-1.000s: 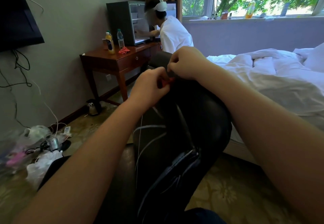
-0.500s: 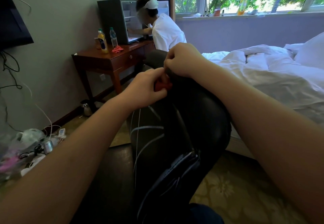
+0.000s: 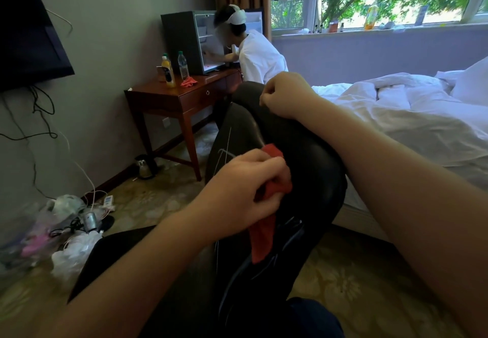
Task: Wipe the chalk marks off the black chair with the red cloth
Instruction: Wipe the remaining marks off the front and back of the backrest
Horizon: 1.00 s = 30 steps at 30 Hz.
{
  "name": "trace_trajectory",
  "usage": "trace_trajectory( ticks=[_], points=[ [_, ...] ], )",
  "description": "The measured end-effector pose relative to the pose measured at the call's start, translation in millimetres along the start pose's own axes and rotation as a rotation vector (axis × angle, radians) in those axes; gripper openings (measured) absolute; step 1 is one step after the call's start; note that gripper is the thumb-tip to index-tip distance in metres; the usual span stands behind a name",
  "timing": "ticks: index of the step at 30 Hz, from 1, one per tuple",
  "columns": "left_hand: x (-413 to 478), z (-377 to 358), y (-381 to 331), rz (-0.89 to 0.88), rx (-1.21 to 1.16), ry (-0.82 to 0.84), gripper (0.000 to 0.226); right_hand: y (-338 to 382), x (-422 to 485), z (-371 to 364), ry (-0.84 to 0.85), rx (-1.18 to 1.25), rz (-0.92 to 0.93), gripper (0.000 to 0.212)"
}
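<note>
I am squeezing the red cloth [image 3: 264, 234] in my left hand [image 3: 245, 179], on the back of the black chair [image 3: 311, 158], just beside the white chalk marks [image 3: 224, 152]. My right hand [image 3: 285, 94] is curling over the chair's top, holding it steady. I should be rubbing hard across each line.

The left hand [image 3: 245, 179] buries the middle of the red cloth [image 3: 262, 240] in its grip, so only a top corner and a hanging tail show. It also covers part of the chalk marks [image 3: 224, 152]. Whether the right hand [image 3: 285, 94], fingers curled on the black chair [image 3: 303, 152], holds anything cannot be told. The bottom edge cuts off the chair's base.
</note>
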<state>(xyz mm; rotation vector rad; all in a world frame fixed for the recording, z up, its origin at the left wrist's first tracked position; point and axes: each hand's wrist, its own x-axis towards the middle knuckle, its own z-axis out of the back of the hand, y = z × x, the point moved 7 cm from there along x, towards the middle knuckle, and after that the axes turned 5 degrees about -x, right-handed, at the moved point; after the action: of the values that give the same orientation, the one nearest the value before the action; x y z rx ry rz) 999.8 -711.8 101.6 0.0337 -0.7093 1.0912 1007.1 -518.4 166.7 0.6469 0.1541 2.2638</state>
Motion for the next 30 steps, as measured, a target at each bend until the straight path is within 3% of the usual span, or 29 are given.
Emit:
trace_trajectory(
  ticks=[7, 12, 16, 19, 25, 30],
  points=[
    [-29.5, -3.2, 9.1, 0.056, -0.093, -0.151, 0.026, 4.3, -2.8, -0.1, 0.020, -0.028, 0.026, 0.025],
    [-8.0, 1.7, 27.8, 0.175, -0.134, -0.287, 0.025, 5.0, -1.2, -3.2, 0.031, -0.040, 0.040, 0.023],
    [30.0, 8.0, 57.8, 0.253, -0.001, -0.317, 0.020, 5.4, -0.9, -2.2, 0.024, -0.062, 0.065, 0.021],
    [55.9, 13.2, 88.0, 0.336, 0.080, -0.304, 0.021, 6.1, -1.0, -2.6, 0.031, -0.055, 0.059, 0.022],
    [68.0, 13.1, 119.6, 0.476, -0.051, -0.215, 0.023, -0.2, 5.5, -1.5, -0.008, -0.020, 0.009, 0.027],
    [63.8, 6.9, 81.3, 0.281, 0.013, -0.107, 0.017, 3.4, 8.5, -2.4, 0.003, -0.047, 0.034, 0.027]
  ],
)
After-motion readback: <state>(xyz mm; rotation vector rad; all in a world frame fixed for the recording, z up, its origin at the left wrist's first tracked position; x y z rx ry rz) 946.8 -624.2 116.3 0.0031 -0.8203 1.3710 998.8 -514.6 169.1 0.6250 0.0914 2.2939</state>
